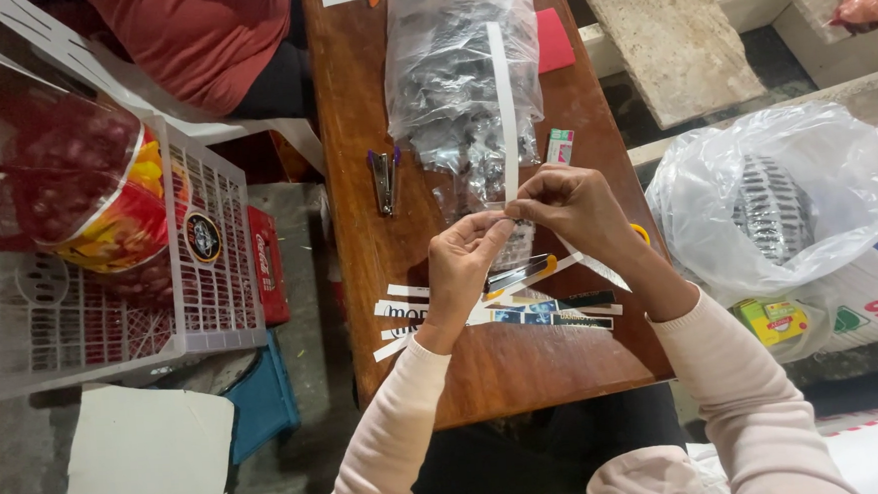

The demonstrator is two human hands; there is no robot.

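Observation:
My left hand (465, 261) and my right hand (575, 208) meet over a wooden table (496, 374). Both pinch the lower end of a long white paper strip (504, 103) that stands upright from my fingers. Under the strip's lower end I also hold a small clear plastic packet (514, 243). Just below my hands lie several cut paper strips (553, 311), printed and white. Scissors with yellow handles (525, 271) rest among them.
A large clear bag of small packets (450, 66) lies on the table behind my hands, with a stapler (385, 178) on its left and a small staple box (559, 145) on its right. A white crate (111, 294) stands at left, a white plastic bag (767, 200) at right. A person in red sits opposite.

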